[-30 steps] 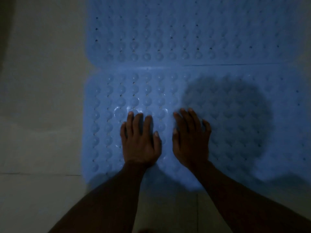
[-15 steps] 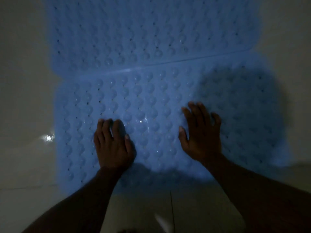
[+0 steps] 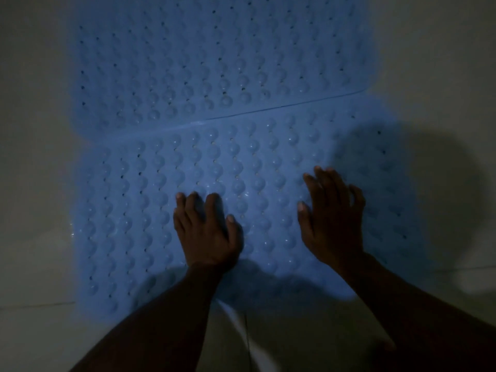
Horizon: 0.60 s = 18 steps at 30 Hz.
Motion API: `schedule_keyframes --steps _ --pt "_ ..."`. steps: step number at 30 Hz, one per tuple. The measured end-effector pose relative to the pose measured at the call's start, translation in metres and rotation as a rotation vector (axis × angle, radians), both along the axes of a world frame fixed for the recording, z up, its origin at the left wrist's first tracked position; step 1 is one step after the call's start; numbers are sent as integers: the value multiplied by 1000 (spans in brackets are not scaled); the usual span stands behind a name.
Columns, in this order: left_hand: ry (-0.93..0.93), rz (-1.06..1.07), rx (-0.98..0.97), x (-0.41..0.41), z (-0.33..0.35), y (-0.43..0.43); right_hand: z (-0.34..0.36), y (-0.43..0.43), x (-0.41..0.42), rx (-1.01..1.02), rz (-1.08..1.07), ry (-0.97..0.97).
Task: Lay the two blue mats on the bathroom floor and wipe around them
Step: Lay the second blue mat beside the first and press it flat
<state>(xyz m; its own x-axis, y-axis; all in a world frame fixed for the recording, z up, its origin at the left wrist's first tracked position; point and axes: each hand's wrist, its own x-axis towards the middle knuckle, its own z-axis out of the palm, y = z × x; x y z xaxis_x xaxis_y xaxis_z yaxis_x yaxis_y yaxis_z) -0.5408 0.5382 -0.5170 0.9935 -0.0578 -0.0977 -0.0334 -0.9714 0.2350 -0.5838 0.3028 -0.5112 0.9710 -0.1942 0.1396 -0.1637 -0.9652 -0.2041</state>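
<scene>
Here, near blue mat lies flat under both palms; far blue mat abuts it beyond the fingertips. Left hand fingers together, right hand fingers slightly spread, both pressing. Pale floor surrounds.

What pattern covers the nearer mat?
Nearer mat: blue, rows of round bumps with small holes; head view.

Both hands, left and right, pressed flat on the nearer bumpy blue rubber mat; the second blue mat touched its far edge.
</scene>
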Motion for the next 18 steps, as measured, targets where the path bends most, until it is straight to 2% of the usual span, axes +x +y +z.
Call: schedule_keyframes --steps 7,12,18 --pt "-94 -98 10 -5 1 -12 -10 -24 -15 -13 2 75" --pt "-37 -273 -66 -17 5 -84 -5 -26 -10 36 -24 137" --pt "8 -233 49 -23 -3 -101 -4 -31 -12 104 -18 96"
